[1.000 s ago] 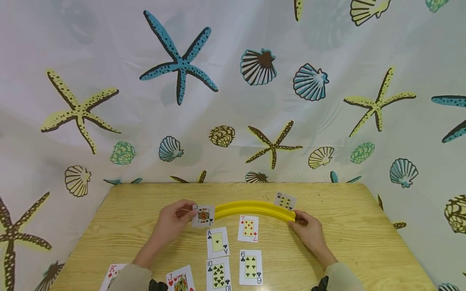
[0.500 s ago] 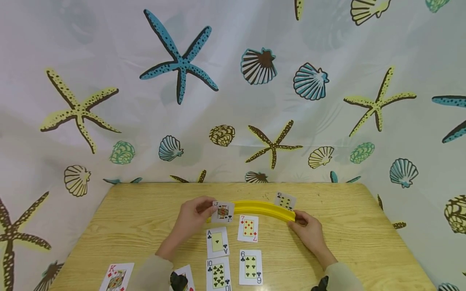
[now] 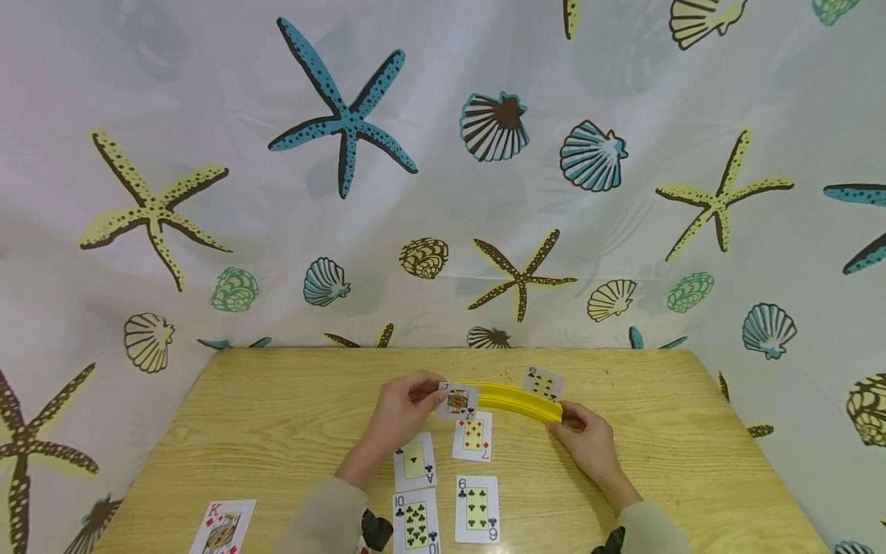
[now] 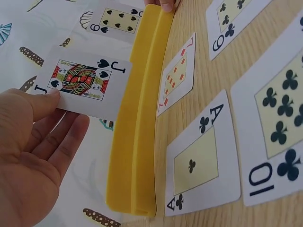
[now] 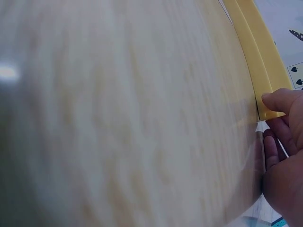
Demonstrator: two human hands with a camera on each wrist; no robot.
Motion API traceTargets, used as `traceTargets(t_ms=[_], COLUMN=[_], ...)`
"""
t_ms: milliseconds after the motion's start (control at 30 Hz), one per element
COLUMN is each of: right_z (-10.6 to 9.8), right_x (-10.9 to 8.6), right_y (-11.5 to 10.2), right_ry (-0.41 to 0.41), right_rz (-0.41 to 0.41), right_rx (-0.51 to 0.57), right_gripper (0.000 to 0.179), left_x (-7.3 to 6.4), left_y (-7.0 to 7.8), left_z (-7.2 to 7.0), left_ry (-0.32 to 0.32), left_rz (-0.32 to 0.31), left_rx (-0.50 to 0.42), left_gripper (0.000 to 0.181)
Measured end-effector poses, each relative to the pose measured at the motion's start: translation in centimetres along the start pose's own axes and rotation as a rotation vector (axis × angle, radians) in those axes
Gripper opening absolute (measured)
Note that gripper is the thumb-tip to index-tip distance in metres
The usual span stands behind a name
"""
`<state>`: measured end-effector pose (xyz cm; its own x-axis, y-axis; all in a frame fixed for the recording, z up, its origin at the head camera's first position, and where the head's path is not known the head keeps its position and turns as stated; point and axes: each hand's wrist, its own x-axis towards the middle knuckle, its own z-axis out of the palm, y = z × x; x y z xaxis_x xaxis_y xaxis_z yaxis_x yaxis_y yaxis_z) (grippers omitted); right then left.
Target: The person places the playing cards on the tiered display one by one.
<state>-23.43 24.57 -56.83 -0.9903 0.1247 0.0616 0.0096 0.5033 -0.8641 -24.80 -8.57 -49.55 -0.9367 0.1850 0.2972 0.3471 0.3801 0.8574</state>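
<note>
My left hand (image 3: 408, 404) pinches a jack of spades (image 3: 457, 401) by its left edge, thumb on the face. The jack is held face toward me, over the middle of a curved yellow card holder (image 3: 515, 400), and overlaps it in the head view. At the holder's right end, my right hand (image 3: 588, 438) grips it, with the thumb (image 5: 279, 100) on the near side and fingers beneath. A six of spades (image 4: 118, 21) stands upright in the holder close to that hand. The left wrist view shows the holder's long groove running past the jack (image 4: 83, 78).
Face up on the wooden table (image 3: 692, 477) lie a seven of diamonds (image 3: 473, 440), ace of clubs (image 3: 413, 463), ten of clubs (image 3: 415, 523), six of clubs (image 3: 477, 508) and, farther left, a king of diamonds (image 3: 223, 528). My left sleeve (image 3: 325, 519) nearly hides another card. A shell-patterned cloth hangs behind.
My left hand has carried the jack of spades rightward along the holder, from its left end to its middle. The king of diamonds has come into fuller view; my right hand keeps its place.
</note>
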Motion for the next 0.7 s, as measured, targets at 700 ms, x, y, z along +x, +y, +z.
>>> traceTargets(t_ms=[700], right_z=[0.0], right_x=[0.3], right_y=[0.2], right_ry=[0.005], right_rz=[-0.01], right_rx=[-0.003], right_gripper=[0.046], left_x=[1.2], left_y=[1.9], left_z=[6.2], left_ry=[-0.114], left_rz=[-0.006], left_rx=[-0.068], left_gripper=[0.018])
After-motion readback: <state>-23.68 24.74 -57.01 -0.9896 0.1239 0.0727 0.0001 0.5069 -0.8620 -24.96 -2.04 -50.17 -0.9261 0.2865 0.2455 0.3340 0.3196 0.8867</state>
